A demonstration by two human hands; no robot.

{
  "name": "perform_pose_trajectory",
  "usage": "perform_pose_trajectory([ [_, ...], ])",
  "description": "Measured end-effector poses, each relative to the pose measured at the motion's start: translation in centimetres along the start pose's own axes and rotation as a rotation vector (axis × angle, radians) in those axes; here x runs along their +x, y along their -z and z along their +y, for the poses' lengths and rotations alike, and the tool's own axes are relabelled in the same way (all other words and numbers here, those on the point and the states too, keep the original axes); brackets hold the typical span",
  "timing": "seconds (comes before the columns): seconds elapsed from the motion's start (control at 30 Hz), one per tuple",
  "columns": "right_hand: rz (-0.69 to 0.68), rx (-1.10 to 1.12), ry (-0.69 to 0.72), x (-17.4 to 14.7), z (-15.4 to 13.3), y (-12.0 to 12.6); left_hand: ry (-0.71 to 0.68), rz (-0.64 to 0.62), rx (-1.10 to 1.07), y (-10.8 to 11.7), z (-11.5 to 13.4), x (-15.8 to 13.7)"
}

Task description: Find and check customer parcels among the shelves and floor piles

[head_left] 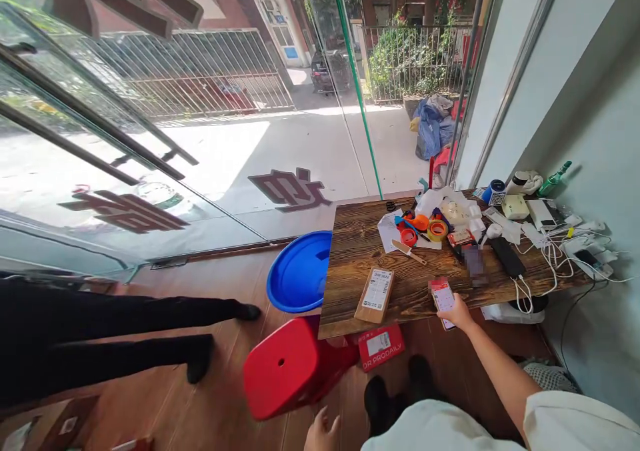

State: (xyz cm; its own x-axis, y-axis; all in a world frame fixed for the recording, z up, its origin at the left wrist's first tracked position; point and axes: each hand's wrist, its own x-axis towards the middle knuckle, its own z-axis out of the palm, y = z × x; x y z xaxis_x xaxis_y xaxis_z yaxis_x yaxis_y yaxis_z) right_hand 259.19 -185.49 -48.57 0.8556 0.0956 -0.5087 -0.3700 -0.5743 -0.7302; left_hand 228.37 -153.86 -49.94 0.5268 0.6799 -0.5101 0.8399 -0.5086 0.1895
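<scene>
The right hand (pixel 457 314) is clamped on the phone (pixel 443 297), which points to 12 o'clock, maybe resting on the desk (pixel 360 264).

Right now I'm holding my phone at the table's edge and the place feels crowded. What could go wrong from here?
The red-cased phone in your right hand juts past the edge of the wooden table; it could drop if your grip loosens. The flat cardboard parcel also lies near that edge and could be knocked off. The red plastic stool and another person's legs crowd the floor, so tripping seems possible.
</scene>
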Motion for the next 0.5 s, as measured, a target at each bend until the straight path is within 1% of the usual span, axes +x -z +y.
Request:
perform_pose_trajectory([
  [0.03,-0.038,0.098,0.044,-0.8,0.1,-0.2,-0.014,0.02,-0.061,0.5,2.6,1.0],
  [0.13,-0.137,0.36,0.173,-3.4,-0.1,-0.6,-0.134,0.177,-0.218,2.2,11.5,4.2],
  [0.17,-0.18,0.466,0.206,-4.4,-0.4,-0.6,-0.157,0.211,-0.26,2.7,14.1,5.1],
  [0.2,-0.242,0.59,0.227,-5.3,-0.8,-0.7,-0.185,0.212,-0.273,2.9,16.2,5.8],
  [0.27,-0.374,0.873,0.221,-6.8,-1.7,-1.0,-0.2,0.192,-0.291,2.8,18.9,6.7],
  [0.33,-0.449,1.096,0.148,-7.8,-2.9,-1.7,-0.203,0.163,-0.298,2.2,19.9,6.7],
  [0.37,-0.456,1.147,0.105,-8.1,-3.4,-2.2,-0.209,0.153,-0.303,1.8,19.9,6.4],
  [0.43,-0.443,1.198,0.049,-8.2,-4.4,-3.2,-0.238,0.141,-0.314,1.0,18.9,5.4],
  [0.5,-0.439,1.216,0.031,-7.9,-5.0,-4.1,-0.27,0.143,-0.325,0.3,16.6,4.3],
])
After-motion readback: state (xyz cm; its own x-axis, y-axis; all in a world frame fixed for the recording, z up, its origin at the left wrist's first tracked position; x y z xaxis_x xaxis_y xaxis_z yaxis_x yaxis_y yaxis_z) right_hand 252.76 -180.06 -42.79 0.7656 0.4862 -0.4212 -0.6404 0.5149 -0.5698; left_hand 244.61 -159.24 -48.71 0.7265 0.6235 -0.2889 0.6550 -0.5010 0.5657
